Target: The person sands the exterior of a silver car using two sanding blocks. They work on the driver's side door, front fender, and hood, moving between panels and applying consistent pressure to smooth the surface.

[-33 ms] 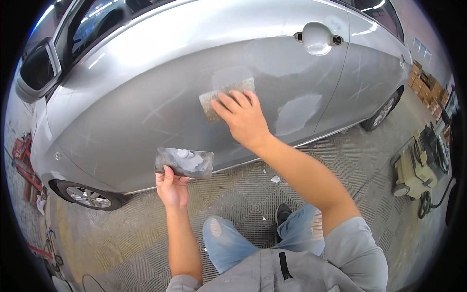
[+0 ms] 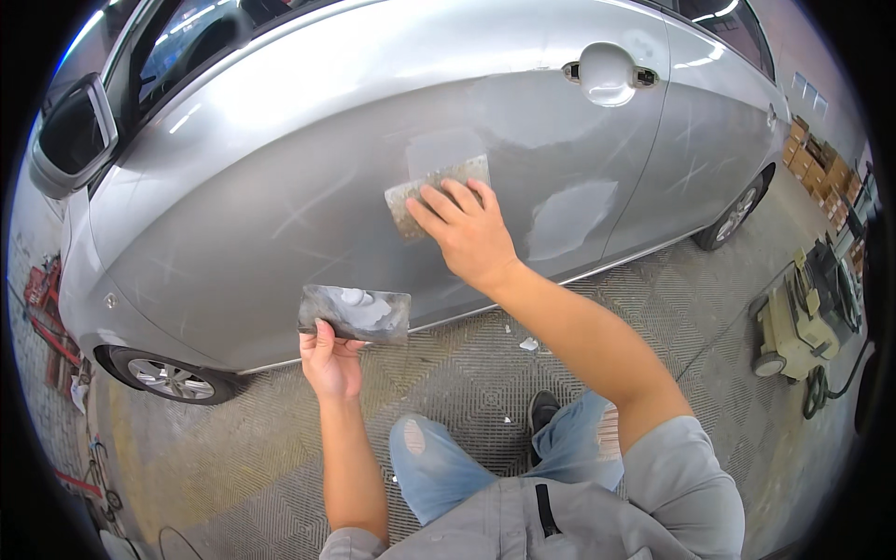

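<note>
My right hand [image 2: 474, 241] presses a flat, speckled filler spreader [image 2: 407, 207] against the silver car door [image 2: 271, 261], its fingers spread over the blade. Just above the blade's upper edge lies a thin, light grey smear of filler [image 2: 441, 147]. A paler filler patch [image 2: 573, 217] shows on the door to the right, and a wider dull patch [image 2: 537, 117] sits above it. Lower left, my left hand [image 2: 332, 366] pinches a rectangular grey plate [image 2: 385, 327] by its lower left corner, thumb on top. Wet, whitish-grey filler [image 2: 359, 301] coats part of that plate.
A door handle recess [image 2: 607, 75] is at the upper right, a side mirror [image 2: 75, 135] at the far left. On the right stand a beige wheeled machine [image 2: 798, 322] with a hose and stacked cardboard boxes [image 2: 821, 173]. White scraps [image 2: 529, 343] lie on the grated floor.
My right hand and the spreader have slid slightly down the door, baring more of the grey smear above the blade. My left hand with its plate has barely shifted.
</note>
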Available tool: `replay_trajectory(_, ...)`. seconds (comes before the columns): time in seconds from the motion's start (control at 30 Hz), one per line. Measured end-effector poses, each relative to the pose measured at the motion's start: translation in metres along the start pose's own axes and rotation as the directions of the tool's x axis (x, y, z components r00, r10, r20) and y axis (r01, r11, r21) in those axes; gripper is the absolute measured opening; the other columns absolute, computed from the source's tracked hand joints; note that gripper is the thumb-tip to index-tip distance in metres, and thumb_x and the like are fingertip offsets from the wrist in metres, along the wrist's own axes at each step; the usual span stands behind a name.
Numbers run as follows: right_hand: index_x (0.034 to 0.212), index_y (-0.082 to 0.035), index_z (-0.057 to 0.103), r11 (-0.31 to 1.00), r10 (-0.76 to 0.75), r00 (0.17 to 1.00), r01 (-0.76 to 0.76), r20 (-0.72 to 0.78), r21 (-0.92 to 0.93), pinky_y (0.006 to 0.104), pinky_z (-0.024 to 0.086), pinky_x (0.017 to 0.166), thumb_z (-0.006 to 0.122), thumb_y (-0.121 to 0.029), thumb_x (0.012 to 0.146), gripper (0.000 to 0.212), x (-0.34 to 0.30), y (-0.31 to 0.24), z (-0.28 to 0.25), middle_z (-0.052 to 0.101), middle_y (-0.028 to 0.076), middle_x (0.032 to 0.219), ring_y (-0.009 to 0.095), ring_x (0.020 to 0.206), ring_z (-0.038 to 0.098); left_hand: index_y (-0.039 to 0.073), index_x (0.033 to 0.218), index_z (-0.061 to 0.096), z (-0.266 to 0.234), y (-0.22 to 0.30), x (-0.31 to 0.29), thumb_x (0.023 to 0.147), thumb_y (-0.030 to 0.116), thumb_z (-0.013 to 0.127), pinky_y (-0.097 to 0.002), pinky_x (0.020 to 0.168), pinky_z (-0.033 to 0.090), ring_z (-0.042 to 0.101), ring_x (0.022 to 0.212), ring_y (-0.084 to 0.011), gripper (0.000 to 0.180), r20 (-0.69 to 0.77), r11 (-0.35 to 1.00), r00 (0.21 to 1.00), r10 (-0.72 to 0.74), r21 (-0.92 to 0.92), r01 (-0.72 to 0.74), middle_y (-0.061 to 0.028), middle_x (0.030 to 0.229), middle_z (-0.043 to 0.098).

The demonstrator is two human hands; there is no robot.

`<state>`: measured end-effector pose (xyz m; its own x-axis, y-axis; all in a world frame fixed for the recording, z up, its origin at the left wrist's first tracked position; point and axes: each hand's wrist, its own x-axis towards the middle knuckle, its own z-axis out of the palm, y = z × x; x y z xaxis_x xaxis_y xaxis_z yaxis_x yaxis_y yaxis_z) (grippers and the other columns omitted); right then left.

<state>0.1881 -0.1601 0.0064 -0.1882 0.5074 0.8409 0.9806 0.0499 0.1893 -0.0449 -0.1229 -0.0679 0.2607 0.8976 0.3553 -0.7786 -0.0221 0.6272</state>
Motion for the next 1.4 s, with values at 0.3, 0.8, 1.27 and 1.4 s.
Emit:
replay_trajectory(0.3, 0.111, -0.010, 0.060, 0.803, 0.382, 0.907, -0.421, 0.177, 0.423, 0.0347, 0.041, 0.089, 0.055, -0.004, 0.080, 0.032, -0.027, 0.005, -0.020, 0.060, 0.004, 0.103, 0.023, 0.096, 0.055, 0.003, 0.109, 0.053, 0.010, -0.015, -0.004, 0.090, 0.017, 0.055, -0.0284, 0.058, 0.058, 0.065, 0.076, -0.0175, 0.024, -0.072, 0.995, 0.994, -0.079, 0.056, 0.083, -0.0102, 0.098, 0.063)
replay_trajectory(0.8, 0.107, -0.012, 0.061, 0.994, 0.108, 0.977, -0.099, -0.184, 0.053, 0.0370, 0.045, 0.081, 0.054, 0.001, 0.070, 0.040, 0.013, 0.034, -0.043, 0.059, 0.008, 0.100, 0.025, 0.092, 0.057, 0.004, 0.109, 0.053, 0.038, -0.008, 0.013, 0.092, 0.018, 0.051, -0.0288, 0.057, 0.058, 0.065, 0.074, -0.0168, 0.022, -0.088, 1.000, 0.996, 0.006, 0.024, -0.004, -0.0088, 0.096, 0.064)
replay_trajectory(1.27, 0.111, -0.015, 0.059, 0.999, 0.044, 0.999, -0.044, -0.031, -0.018, 0.0447, 0.035, 0.092, 0.055, -0.003, 0.071, 0.043, -0.023, 0.012, 0.003, 0.052, 0.006, 0.108, 0.025, 0.102, 0.047, 0.003, 0.109, 0.052, 0.018, -0.012, -0.006, 0.092, 0.018, 0.051, -0.0294, 0.058, 0.059, 0.066, 0.075, -0.0189, 0.023, -0.050, 0.997, 0.997, -0.066, 0.028, 0.068, -0.0106, 0.097, 0.063)
replay_trajectory(1.4, 0.112, -0.014, 0.059, 0.976, 0.170, 0.983, -0.177, 0.065, 0.124, 0.0403, 0.037, 0.092, 0.056, -0.003, 0.075, 0.039, -0.040, 0.013, -0.001, 0.055, 0.006, 0.105, 0.024, 0.100, 0.051, 0.003, 0.108, 0.052, 0.017, -0.015, -0.010, 0.092, 0.017, 0.052, -0.0287, 0.058, 0.059, 0.065, 0.074, -0.0178, 0.022, -0.078, 0.995, 0.993, -0.088, 0.047, 0.091, -0.0096, 0.096, 0.064)
